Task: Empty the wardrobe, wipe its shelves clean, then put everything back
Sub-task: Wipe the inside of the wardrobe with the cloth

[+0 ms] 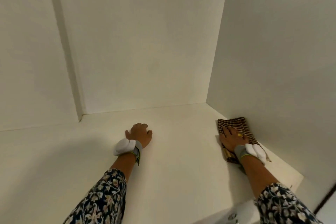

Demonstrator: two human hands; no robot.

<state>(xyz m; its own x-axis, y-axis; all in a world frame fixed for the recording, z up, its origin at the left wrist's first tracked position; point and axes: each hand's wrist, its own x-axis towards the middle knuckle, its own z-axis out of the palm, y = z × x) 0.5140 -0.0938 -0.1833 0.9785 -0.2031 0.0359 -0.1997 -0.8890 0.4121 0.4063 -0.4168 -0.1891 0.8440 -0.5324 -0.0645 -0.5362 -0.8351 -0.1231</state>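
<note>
Wardrobe shelf (181,160) lies mostly left of the cloth (233,122); right hand (232,138) presses it, grip flat (left hand (141,134) empty, resting).

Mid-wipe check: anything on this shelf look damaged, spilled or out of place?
Nothing stands out. The shelf looks unmarked. The right hand presses the cloth flat beside the right wall, and the left hand rests on the shelf.

shelf (172,160) bare across centre and lower left of frame, side wall (281,60) hard against checked cloth (236,123) at right, back wall (145,42) closes upper centre, partition edge (80,111) juts upper left
</note>
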